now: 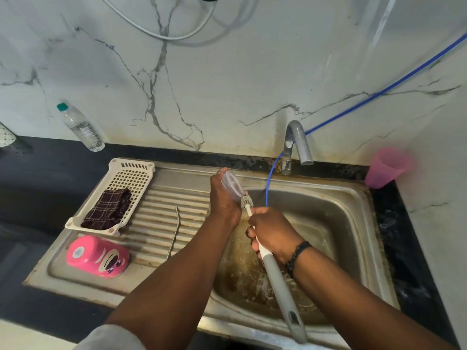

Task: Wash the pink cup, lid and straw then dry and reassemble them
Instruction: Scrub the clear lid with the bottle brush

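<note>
The pink cup (97, 256) lies on its side on the drainboard, with the straw (173, 232) just right of it — both are waiting. Left hand (223, 198) grips the clear lid (232, 185) over the sink (353, 223); right hand (271, 234) wraps around the brush (271, 263). I'd turn the lid slowly and work the bristles around the rim groove.

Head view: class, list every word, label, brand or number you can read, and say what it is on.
No text can be read.
Pink cup: round white sticker on its base, print too blurred.
Water bottle: clear label, nothing legible.
Lid and brush: no markings visible.
</note>
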